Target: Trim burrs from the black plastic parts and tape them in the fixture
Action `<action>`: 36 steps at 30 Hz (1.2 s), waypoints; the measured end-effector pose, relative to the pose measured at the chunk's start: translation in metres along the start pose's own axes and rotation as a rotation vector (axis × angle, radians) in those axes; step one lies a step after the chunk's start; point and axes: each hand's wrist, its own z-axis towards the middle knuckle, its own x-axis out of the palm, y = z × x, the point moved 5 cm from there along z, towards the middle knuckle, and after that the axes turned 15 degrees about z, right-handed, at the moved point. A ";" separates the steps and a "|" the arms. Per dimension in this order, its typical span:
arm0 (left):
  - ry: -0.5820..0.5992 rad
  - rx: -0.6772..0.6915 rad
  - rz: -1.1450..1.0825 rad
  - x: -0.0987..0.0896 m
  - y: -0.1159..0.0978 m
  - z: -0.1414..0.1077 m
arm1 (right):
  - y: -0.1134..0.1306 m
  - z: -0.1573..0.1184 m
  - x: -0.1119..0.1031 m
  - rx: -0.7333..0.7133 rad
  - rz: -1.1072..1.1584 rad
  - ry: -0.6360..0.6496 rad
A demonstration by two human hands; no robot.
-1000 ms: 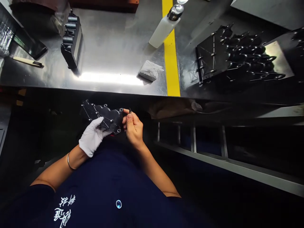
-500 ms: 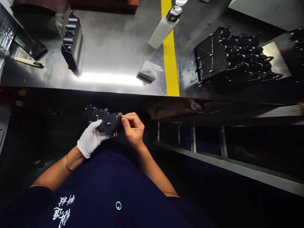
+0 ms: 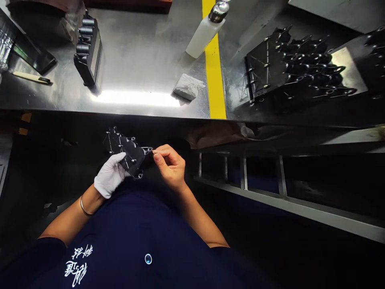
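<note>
My left hand (image 3: 110, 175), in a white glove, holds a black moulded part (image 3: 132, 154) by its lower left edge, thumb on top. The part is tilted and has small metal-looking rings and pins along its ribs. Bare and pinched, my right hand (image 3: 172, 166) is at the ring on the part's right corner. Whatever lies between its thumb and forefinger is too small to make out. Both hands are below the front edge of the metal table (image 3: 135, 64), in front of my dark blue shirt.
On the table stand another black part (image 3: 88, 52), a white bottle (image 3: 204, 36), a wrapped white block (image 3: 189, 87) and a cutter (image 3: 31, 77). Several black parts (image 3: 313, 64) lie right of the yellow stripe (image 3: 215, 76). A metal frame (image 3: 261, 194) runs below right.
The black part has turned slightly in my left hand, its lower right end shifting left and down. My right hand stays pinched near the corner ring and sits slightly further right.
</note>
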 end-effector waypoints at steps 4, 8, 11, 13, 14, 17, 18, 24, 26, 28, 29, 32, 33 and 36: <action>0.020 -0.007 0.046 -0.002 0.000 -0.007 | -0.011 0.002 -0.001 0.053 -0.051 -0.024; 0.144 0.048 0.192 0.002 -0.009 -0.019 | -0.014 0.001 -0.005 0.171 -0.097 0.056; 0.208 0.152 0.344 0.001 -0.021 -0.022 | 0.000 -0.001 0.000 0.156 -0.140 0.327; 0.226 0.191 0.424 -0.002 -0.028 -0.020 | 0.017 -0.003 0.005 0.019 -0.166 0.524; 0.235 0.199 0.455 -0.004 -0.030 -0.018 | 0.024 -0.004 0.008 -0.053 -0.182 0.598; 0.265 0.194 0.502 -0.006 -0.030 -0.014 | 0.035 -0.005 0.013 -0.160 -0.231 0.719; 0.272 0.189 0.504 -0.006 -0.029 -0.013 | 0.036 -0.004 0.014 -0.171 -0.239 0.735; 0.255 0.162 0.426 -0.002 -0.020 -0.009 | 0.036 0.002 0.010 -0.270 -0.312 0.695; 0.238 0.155 0.391 -0.002 -0.019 -0.008 | 0.034 0.004 0.008 -0.265 -0.336 0.677; 0.216 0.147 0.362 -0.002 -0.019 -0.008 | 0.032 0.006 0.007 -0.238 -0.353 0.678; 0.211 0.142 0.349 -0.003 -0.018 -0.007 | 0.031 0.007 0.007 -0.229 -0.361 0.674; 0.207 0.132 0.310 -0.002 -0.016 -0.005 | 0.030 0.009 0.006 -0.232 -0.387 0.621; 0.205 0.132 0.296 -0.002 -0.015 -0.004 | 0.031 0.009 0.006 -0.237 -0.394 0.602; 0.187 0.133 0.264 -0.003 -0.012 -0.002 | 0.032 0.009 0.007 -0.236 -0.399 0.572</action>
